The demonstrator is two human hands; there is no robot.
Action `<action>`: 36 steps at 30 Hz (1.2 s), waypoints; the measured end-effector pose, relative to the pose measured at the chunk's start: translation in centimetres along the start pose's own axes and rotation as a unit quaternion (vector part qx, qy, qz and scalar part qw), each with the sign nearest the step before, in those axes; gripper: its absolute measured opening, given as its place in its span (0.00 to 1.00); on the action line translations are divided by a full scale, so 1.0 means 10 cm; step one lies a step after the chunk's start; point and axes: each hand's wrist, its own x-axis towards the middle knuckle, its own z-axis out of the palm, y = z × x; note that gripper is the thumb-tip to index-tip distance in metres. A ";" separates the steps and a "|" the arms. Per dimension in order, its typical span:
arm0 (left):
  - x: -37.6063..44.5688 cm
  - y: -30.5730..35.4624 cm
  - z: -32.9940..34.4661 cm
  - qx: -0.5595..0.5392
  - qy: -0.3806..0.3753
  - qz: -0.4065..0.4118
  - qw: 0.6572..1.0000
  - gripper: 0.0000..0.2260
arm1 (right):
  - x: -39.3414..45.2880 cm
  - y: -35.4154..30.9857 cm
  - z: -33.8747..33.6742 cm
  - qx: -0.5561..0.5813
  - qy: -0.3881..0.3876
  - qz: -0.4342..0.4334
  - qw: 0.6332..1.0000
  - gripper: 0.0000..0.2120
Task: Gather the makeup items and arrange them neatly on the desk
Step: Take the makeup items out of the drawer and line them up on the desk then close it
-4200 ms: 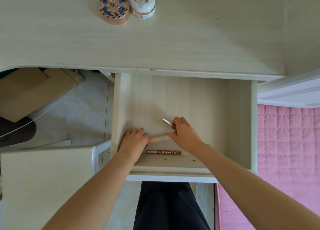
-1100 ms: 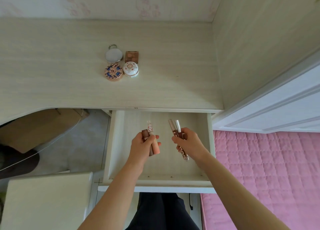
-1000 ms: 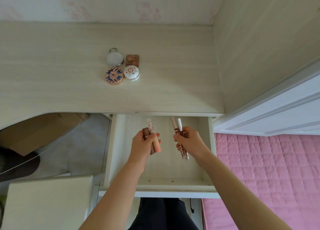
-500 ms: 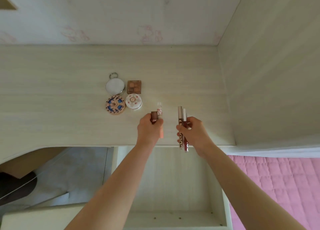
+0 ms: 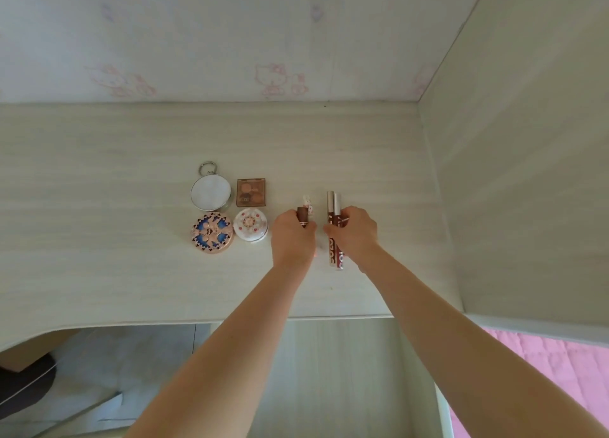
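Reaching over the desk (image 5: 99, 160) from its near edge, both bare arms extend toward the middle of the surface. The left hand (image 5: 291, 236) is curled around two short items held side by side: a brown-capped tube (image 5: 302, 216) and a small pale tube with a pink figure print (image 5: 308, 204), whose tops project past the knuckles toward the far edge. Whether their lower ends touch the desk cannot be told. The right hand (image 5: 356, 234) pinches two long slim tubes (image 5: 333, 206) held parallel and touching each other, silver caps pointing to the far edge, dark lettered ends pointing to the near edge; thumb and fingers close on their midsection. The two hands sit just beside one another, slightly right of the desk's centre.

To the left of the left hand, four items lie in a tight two-by-two block: a round silver compact with a ring (image 5: 211, 192) and a square brown eyeshadow palette (image 5: 251, 192) in the far row, a round blue-and-pink patterned compact (image 5: 212, 232) and a round white floral compact (image 5: 250, 228) in the near row. An open drawer (image 5: 346, 371) shows below the near edge.
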 end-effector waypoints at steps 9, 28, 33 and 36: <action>0.24 -0.01 0.01 0.026 0.008 0.000 1.000 0.08 | 0.17 -0.15 0.10 0.031 0.008 0.016 0.999 0.11; 0.36 0.06 -0.08 0.080 0.028 -0.001 0.996 0.12 | 0.24 -0.26 0.14 -0.011 0.021 0.015 1.000 0.08; 0.35 0.08 -0.09 0.120 0.026 0.028 0.992 0.12 | 0.22 -0.23 0.14 -0.002 0.033 -0.012 0.999 0.11; 0.35 0.07 -0.09 0.155 0.026 0.048 0.986 0.12 | 0.21 -0.23 0.14 -0.018 0.028 -0.021 0.999 0.12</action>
